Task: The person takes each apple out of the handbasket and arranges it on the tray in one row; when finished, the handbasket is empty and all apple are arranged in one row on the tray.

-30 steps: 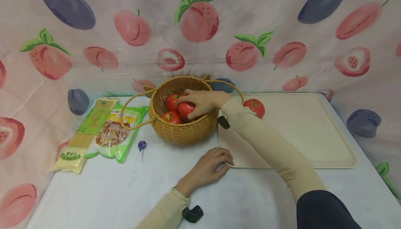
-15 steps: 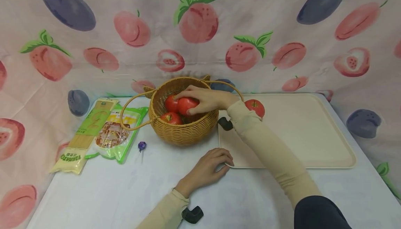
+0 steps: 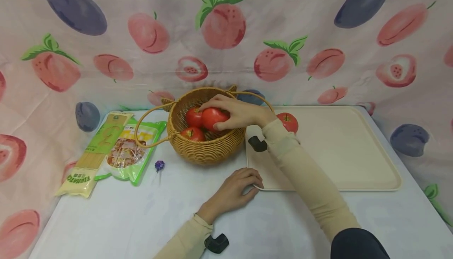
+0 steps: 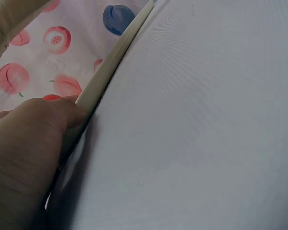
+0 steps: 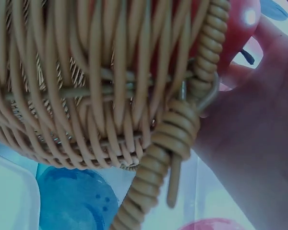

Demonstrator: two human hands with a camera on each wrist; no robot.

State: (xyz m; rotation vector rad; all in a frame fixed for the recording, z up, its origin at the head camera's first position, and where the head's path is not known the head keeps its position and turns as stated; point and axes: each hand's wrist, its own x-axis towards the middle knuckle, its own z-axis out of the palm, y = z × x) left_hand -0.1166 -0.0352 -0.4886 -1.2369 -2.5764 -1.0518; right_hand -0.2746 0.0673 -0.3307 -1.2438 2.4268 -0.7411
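My right hand (image 3: 238,111) grips a red apple (image 3: 213,119) at the right side of the wicker basket (image 3: 205,150). That apple sits around rim height, and in the right wrist view its stem shows beside the basket's rim. Two more red apples, one at the back (image 3: 193,117) and one at the front (image 3: 193,134), lie inside the basket. My left hand (image 3: 233,188) holds the near left corner of the beige tray (image 3: 339,148), its thumb (image 4: 69,112) against the front edge. Another apple (image 3: 288,122) lies on the tray, partly covered by the right sleeve.
Left of the basket lie a noodle pack (image 3: 93,152) and a green-edged food bag (image 3: 129,150), partly under the basket's left handle (image 3: 139,135). A purple-wrapped lollipop (image 3: 159,166) is on the white tablecloth. A fruit-print cloth (image 3: 226,66) hangs behind the table.
My right hand has lifted the gripped apple slightly up and to the right, away from the apple behind it. The left hand has stayed at the tray's corner.
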